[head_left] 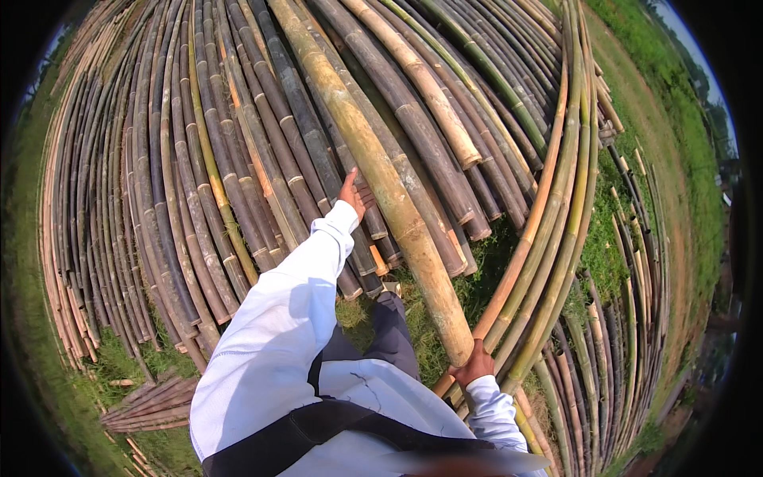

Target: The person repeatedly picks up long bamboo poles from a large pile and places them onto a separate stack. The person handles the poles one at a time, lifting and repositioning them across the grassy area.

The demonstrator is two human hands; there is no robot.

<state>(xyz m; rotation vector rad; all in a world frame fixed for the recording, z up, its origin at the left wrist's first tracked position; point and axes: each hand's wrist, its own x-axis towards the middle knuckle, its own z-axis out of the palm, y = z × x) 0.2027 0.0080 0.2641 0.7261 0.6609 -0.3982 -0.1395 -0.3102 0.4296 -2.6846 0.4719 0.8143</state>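
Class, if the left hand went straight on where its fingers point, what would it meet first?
The left hand would probably meet the thick yellowish bamboo pole first; its edge lies beside the fingers, though contact is unclear.

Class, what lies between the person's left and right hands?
In the head view: part of a thick yellow-brown bamboo pole, dark brown bamboo ends and green grass.

2 hands (474, 364) w/ 1 bamboo pole (391, 199), min. 50 other poles (400, 103).

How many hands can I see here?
2: the left hand beside the thick yellowish pole, the right hand gripping its near end. Neither is fully hidden.
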